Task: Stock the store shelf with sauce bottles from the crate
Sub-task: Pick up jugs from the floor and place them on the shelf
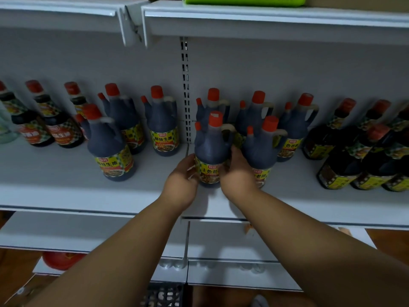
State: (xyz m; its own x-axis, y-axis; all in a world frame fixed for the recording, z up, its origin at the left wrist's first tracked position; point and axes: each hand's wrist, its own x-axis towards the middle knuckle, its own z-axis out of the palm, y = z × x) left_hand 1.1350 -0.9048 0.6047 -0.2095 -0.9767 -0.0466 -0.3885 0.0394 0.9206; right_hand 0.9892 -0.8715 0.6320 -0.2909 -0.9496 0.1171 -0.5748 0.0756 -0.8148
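Observation:
A dark sauce bottle [211,147] with a red cap and a yellow label stands upright on the white shelf [66,185], near its front edge. My left hand [182,179] cups the bottle's lower left side. My right hand [238,173] wraps its lower right side, between it and a neighbouring bottle [262,147]. Several more handled bottles stand behind and to the left [109,145]. The black crate [163,295] shows only as a dark grid at the bottom edge, between my forearms.
Smaller dark bottles crowd the shelf's right end [358,160] and left end [44,125]. A slotted upright [185,89] divides the back panel. Another shelf [265,21] hangs overhead with a green item [243,1]. Lower shelves step out below, with a red lid [62,260].

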